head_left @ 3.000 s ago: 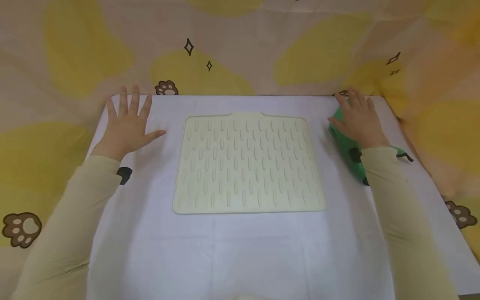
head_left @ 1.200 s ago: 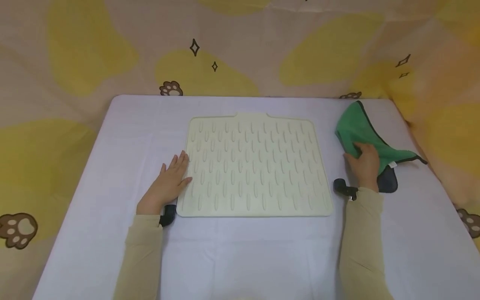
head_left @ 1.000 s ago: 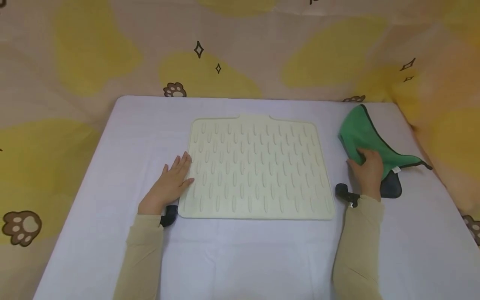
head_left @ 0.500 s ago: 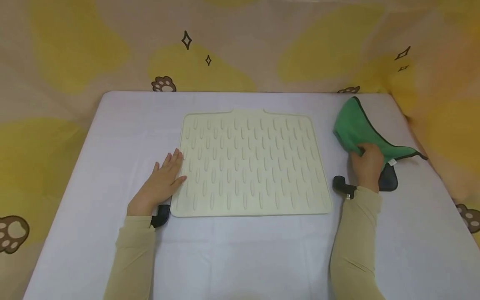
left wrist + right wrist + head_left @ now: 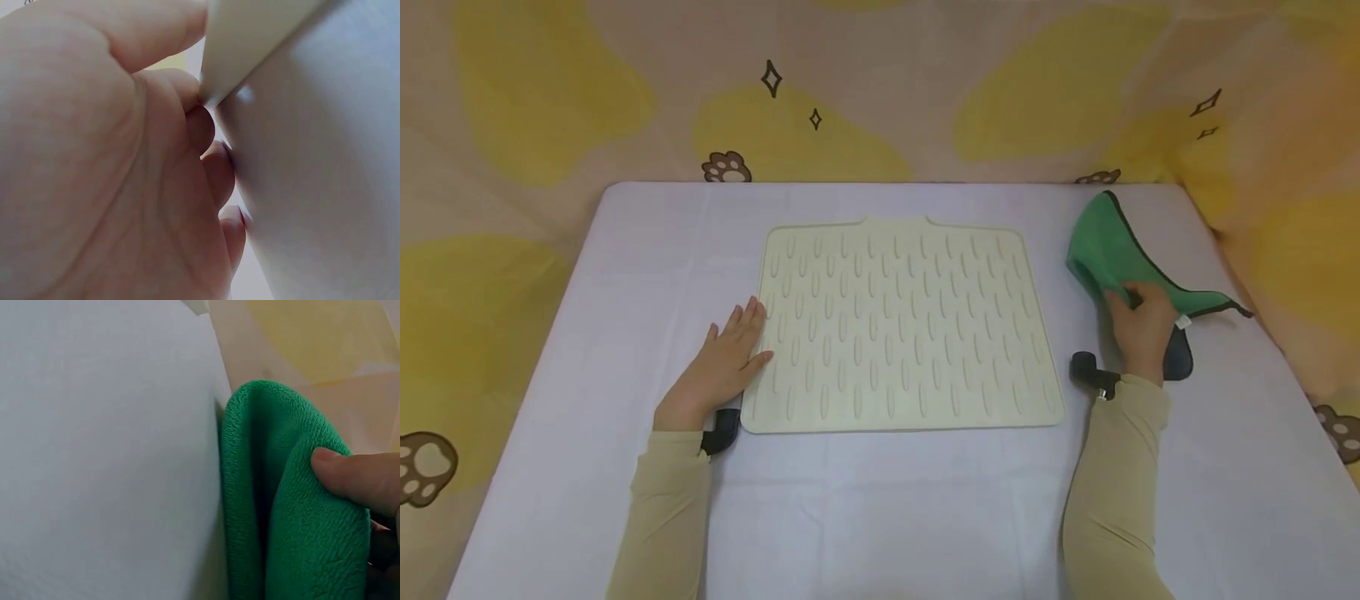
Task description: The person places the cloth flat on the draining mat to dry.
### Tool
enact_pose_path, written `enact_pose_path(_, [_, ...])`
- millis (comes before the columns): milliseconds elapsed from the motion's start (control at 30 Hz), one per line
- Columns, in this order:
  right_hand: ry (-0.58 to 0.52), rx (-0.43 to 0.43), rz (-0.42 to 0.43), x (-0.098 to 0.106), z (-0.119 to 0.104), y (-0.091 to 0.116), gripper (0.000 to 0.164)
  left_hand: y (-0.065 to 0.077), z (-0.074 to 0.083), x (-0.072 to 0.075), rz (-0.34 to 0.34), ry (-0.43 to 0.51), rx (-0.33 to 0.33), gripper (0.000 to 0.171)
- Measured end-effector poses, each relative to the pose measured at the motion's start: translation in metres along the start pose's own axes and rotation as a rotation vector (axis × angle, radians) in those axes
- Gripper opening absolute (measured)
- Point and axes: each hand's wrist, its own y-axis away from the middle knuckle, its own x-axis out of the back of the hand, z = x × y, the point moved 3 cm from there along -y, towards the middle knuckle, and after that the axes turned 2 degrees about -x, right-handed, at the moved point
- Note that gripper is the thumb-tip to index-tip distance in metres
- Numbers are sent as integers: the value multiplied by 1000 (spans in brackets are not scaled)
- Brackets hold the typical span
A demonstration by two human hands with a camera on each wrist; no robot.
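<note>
Cloth, green and dark-edged, sits pinched between thumb and fingers of the right hand on the right of the white-covered table; moments ago both hands lay spread. The left hand, fingers straight, now touches the left edge of a cream ridged mat, apparently leaving the cloth in hand and mat steadied.

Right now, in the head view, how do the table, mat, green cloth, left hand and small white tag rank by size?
Table
Mat
Green cloth and left hand: too alike to rank; the right hand covers some cloth
White tag
</note>
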Motion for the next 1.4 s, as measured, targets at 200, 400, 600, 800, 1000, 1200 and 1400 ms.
enact_pose_path(200, [-47, 38, 79, 3, -9, 0, 24, -1, 0, 0, -5, 2, 13, 70])
enact_pose_path(400, [-94, 33, 109, 4, -19, 1, 22, -3, -1, -1, -10, 4, 19, 70])
enact_pose_path(600, [-114, 26, 114, 5, -28, 2, 21, -5, -3, -2, -10, -1, 7, 70])
enact_pose_path(800, [-168, 19, 105, 5, -40, 2, 21, -4, -3, -2, -20, 11, 7, 70])
enact_pose_path(1000, [-219, 37, 120, 6, -52, 3, 21, -2, -2, -1, -18, 26, 6, 69])
enact_pose_path(1200, [-302, 38, 117, 9, -66, 6, 18, -3, -4, -2, -3, 19, 2, 70])
enact_pose_path(1400, [-378, 72, 102, 10, -76, 8, 11, -3, -4, -3, 3, 14, -3, 71])
